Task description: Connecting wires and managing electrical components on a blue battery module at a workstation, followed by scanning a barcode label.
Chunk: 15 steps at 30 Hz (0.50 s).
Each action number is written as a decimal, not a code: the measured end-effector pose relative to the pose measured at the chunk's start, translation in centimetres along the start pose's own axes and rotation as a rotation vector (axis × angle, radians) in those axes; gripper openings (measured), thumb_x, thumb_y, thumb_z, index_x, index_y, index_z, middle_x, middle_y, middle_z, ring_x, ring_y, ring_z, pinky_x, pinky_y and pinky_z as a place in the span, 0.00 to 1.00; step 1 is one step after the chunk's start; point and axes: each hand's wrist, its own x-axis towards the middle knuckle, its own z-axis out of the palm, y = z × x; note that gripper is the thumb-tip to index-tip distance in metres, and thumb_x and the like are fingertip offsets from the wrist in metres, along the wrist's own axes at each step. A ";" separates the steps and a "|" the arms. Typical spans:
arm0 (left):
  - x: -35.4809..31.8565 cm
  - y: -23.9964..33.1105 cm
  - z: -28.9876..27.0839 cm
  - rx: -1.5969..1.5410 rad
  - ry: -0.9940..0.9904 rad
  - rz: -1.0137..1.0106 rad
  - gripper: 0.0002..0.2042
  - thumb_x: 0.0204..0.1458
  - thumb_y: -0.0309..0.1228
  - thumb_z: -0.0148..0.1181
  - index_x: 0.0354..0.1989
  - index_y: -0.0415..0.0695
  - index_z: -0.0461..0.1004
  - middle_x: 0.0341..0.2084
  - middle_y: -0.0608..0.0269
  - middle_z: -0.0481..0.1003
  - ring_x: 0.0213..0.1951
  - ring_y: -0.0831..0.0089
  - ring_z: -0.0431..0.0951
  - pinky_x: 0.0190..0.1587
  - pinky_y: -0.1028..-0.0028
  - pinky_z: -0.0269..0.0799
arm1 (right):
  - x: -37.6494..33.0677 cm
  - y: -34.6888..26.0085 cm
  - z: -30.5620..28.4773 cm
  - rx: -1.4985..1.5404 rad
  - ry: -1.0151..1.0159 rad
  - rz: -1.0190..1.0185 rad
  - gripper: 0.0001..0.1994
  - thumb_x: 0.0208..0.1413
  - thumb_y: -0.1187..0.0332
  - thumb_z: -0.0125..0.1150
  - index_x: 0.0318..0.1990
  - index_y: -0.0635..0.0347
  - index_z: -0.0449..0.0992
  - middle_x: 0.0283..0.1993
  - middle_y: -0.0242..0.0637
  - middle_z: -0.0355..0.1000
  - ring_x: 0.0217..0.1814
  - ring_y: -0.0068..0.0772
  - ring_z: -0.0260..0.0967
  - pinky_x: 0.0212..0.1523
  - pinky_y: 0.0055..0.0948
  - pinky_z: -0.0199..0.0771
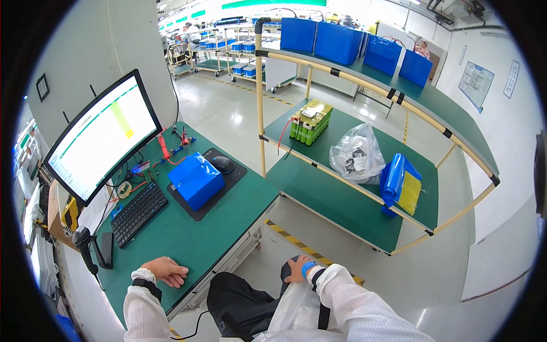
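Observation:
My left hand rests on the near edge of the green desk, its fingers loosely curled together, with nothing visible in them. My right hand lies on my knee in dark trousers, fingers resting over it and holding nothing. Nearest my left hand is a black keyboard. A blue-wrapped battery pack sits on a black mouse pad, beside a black mouse. A barcode scanner stands at the desk's left edge, in front of a lit monitor.
Red-handled cables and a tape roll lie behind the keyboard. To the right, a tube-frame rack bears blue packs on top; below are a green cell pack, a clear bag and blue film.

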 end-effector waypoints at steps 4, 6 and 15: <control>-0.3 0.4 0.2 0.012 0.014 -0.010 0.19 0.53 0.43 0.66 0.37 0.34 0.77 0.29 0.54 0.81 0.29 0.67 0.82 0.36 0.73 0.80 | -0.1 0.1 0.0 0.010 0.006 -0.002 0.44 0.43 0.37 0.63 0.67 0.47 0.60 0.65 0.75 0.50 0.67 0.76 0.51 0.63 0.65 0.53; -0.4 0.4 0.3 0.022 0.025 -0.013 0.19 0.53 0.43 0.66 0.37 0.35 0.77 0.29 0.55 0.81 0.29 0.67 0.82 0.36 0.73 0.80 | -0.2 0.1 0.0 0.014 0.009 -0.004 0.44 0.43 0.37 0.63 0.67 0.47 0.60 0.65 0.74 0.50 0.67 0.76 0.51 0.63 0.65 0.53; 0.0 0.0 0.0 -0.003 -0.002 -0.008 0.19 0.53 0.42 0.66 0.37 0.35 0.77 0.29 0.55 0.81 0.29 0.67 0.82 0.36 0.73 0.80 | 0.1 0.1 0.2 0.012 0.006 0.008 0.45 0.43 0.37 0.64 0.67 0.46 0.59 0.66 0.73 0.50 0.67 0.75 0.51 0.63 0.65 0.53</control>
